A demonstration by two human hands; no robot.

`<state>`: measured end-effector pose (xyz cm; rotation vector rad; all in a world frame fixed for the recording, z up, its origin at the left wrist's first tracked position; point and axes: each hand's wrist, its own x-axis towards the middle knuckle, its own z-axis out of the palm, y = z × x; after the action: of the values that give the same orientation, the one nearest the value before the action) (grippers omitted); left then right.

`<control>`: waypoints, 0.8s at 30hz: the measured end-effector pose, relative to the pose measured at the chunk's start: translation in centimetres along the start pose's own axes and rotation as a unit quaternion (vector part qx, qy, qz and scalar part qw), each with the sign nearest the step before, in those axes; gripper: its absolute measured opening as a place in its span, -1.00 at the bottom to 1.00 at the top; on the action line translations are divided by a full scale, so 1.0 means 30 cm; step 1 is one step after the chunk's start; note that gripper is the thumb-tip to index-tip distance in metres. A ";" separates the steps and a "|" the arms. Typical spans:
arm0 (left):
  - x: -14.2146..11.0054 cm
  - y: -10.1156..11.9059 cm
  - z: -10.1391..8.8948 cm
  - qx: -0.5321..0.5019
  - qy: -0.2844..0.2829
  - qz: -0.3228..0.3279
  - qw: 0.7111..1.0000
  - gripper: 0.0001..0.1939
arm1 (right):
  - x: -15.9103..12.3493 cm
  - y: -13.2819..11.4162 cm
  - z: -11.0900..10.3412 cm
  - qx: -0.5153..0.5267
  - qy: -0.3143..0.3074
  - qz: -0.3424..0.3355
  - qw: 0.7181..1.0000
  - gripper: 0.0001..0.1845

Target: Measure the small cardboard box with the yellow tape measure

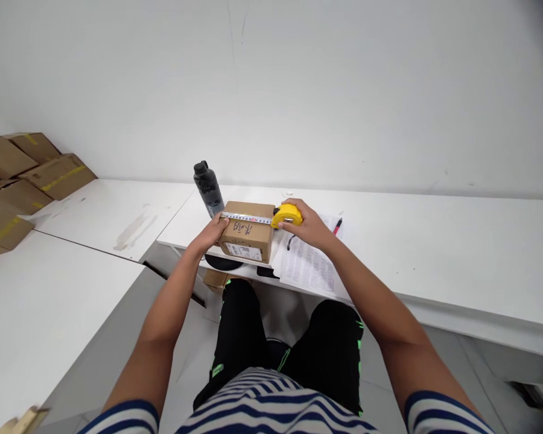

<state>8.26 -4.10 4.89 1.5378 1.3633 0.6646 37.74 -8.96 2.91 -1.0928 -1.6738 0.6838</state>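
A small brown cardboard box point(257, 231) with dark handwriting and a white label sits at the front edge of the white table. Across its top runs the white blade point(248, 218) of a tape measure, its numbers facing up. My right hand point(304, 223) grips the yellow tape measure case point(288, 214) against the box's right edge. At the left edge, my left hand point(213, 232) pinches the blade's end against the box, thumb on top; its other fingers are mostly hidden.
A dark water bottle point(208, 190) stands behind the box's left side. Printed papers point(310, 265) and a pen point(337, 226) lie to the right. Several taped cardboard boxes point(58, 175) are stacked on the far-left table. My legs are beneath the table's front edge.
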 end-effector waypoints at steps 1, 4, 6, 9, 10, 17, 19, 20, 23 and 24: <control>0.001 0.001 0.001 0.001 0.000 0.000 1.000 -0.47 | -0.001 0.001 -0.002 0.003 0.000 0.003 1.000 -0.42; 0.005 -0.001 0.005 0.006 0.005 0.001 1.000 -0.45 | -0.010 0.007 -0.008 -0.005 0.010 0.001 1.000 -0.42; 0.010 -0.007 0.008 0.001 0.010 0.014 1.000 -0.43 | -0.016 0.009 -0.012 -0.018 0.010 0.001 1.000 -0.42; 0.026 -0.026 0.015 -0.020 0.029 0.080 0.996 -0.43 | -0.014 0.000 -0.024 -0.056 -0.001 0.000 0.998 -0.38; 0.033 -0.034 0.018 -0.027 0.038 0.105 0.993 -0.43 | -0.009 -0.006 -0.030 -0.078 -0.007 -0.009 0.997 -0.36; 0.067 -0.091 0.032 -0.103 0.070 0.122 0.985 -0.32 | 0.074 -0.077 -0.075 -0.296 -0.152 -0.092 0.939 -0.41; 0.071 -0.103 0.031 -0.111 0.075 0.118 0.984 -0.29 | 0.081 -0.098 -0.082 -0.323 -0.171 -0.108 0.924 -0.48; 0.073 -0.107 0.031 -0.117 0.076 0.120 0.983 -0.28 | 0.074 -0.107 -0.085 -0.334 -0.169 -0.115 0.920 -0.50; 0.075 -0.113 0.037 -0.133 0.086 0.122 0.980 -0.26 | 0.018 -0.126 -0.093 -0.344 -0.101 -0.129 0.925 -0.55; 0.077 -0.112 0.041 -0.135 0.092 0.119 0.980 -0.27 | -0.010 -0.130 -0.094 -0.336 -0.058 -0.130 0.931 -0.56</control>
<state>8.39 -2.47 0.96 1.4572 1.1736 1.1164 39.07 -11.08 7.03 -1.2693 -2.1833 -0.0187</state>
